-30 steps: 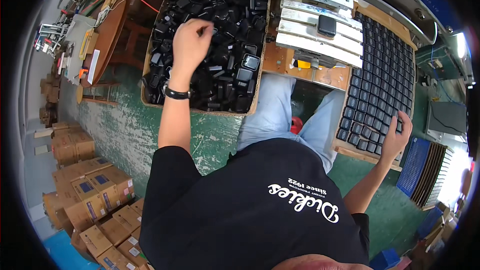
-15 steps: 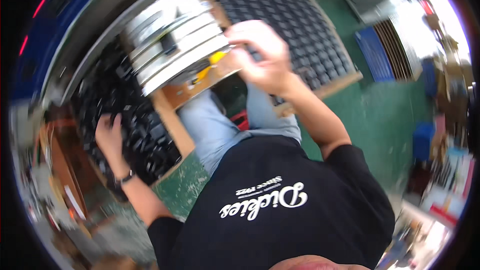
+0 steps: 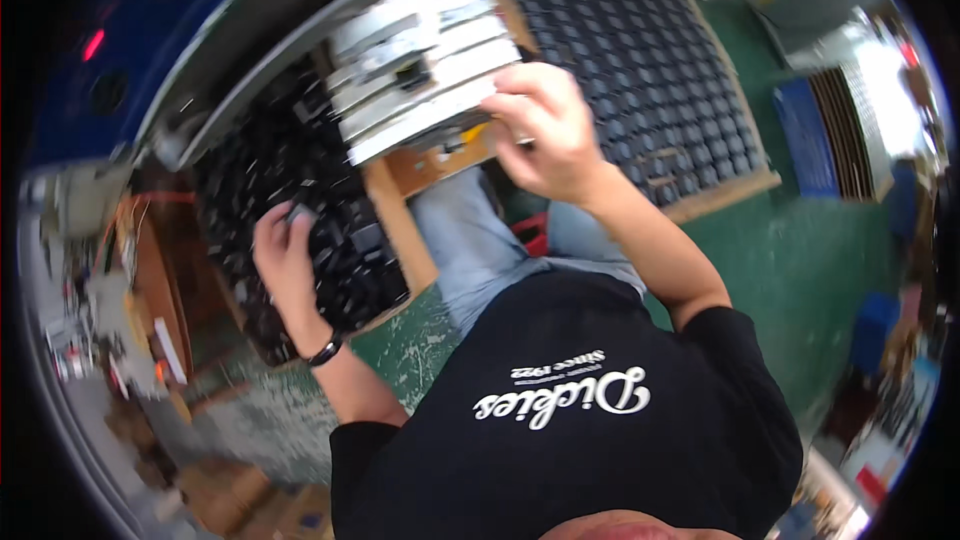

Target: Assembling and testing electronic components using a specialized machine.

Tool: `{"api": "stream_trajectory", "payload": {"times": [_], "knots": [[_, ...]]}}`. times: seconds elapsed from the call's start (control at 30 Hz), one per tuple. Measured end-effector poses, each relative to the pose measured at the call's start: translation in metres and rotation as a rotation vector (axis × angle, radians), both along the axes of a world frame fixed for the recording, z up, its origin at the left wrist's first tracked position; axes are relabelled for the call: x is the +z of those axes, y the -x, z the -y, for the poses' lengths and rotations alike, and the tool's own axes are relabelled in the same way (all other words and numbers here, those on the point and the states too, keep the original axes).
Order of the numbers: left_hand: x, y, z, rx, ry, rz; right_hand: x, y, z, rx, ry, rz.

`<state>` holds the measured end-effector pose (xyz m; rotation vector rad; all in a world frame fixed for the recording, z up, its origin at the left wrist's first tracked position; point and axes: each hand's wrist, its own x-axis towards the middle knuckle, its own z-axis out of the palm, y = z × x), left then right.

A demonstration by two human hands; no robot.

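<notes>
left hand (image 3: 287, 252) curled, pinching a black part (image 3: 300, 212) over the bin (image 3: 262, 335); right hand (image 3: 548, 130) closed at the grey rack (image 3: 425, 70), grip unclear.

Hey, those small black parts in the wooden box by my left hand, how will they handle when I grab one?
The black parts look like small moulded blocks, so probably stiff and light. They lie in a loose heap in the box, so neighbours will likely shift or tumble. The left hand covers several at once, so single ones may slip from the fingertips.
</notes>
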<state>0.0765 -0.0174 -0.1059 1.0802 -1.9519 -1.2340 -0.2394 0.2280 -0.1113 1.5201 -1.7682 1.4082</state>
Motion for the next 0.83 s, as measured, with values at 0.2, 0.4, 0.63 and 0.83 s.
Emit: {"api": "stream_trajectory", "payload": {"times": [0.2,0.4,0.63,0.83], "knots": [[0.013,0.001,-0.02,0.275,0.43,0.323,0.008,-0.003,0.0,0.055,-0.015,0.037],[0.02,0.012,-0.038,0.158,0.635,0.343,0.011,0.0,0.0,0.055,-0.081,0.122],[0.032,0.032,-0.071,0.057,0.676,0.072,-0.023,-0.018,-0.145,-0.306,0.165,0.418],[0.033,0.059,-0.134,-0.289,0.622,-0.125,-0.1,-0.057,-0.309,-0.831,0.396,1.121]]}}
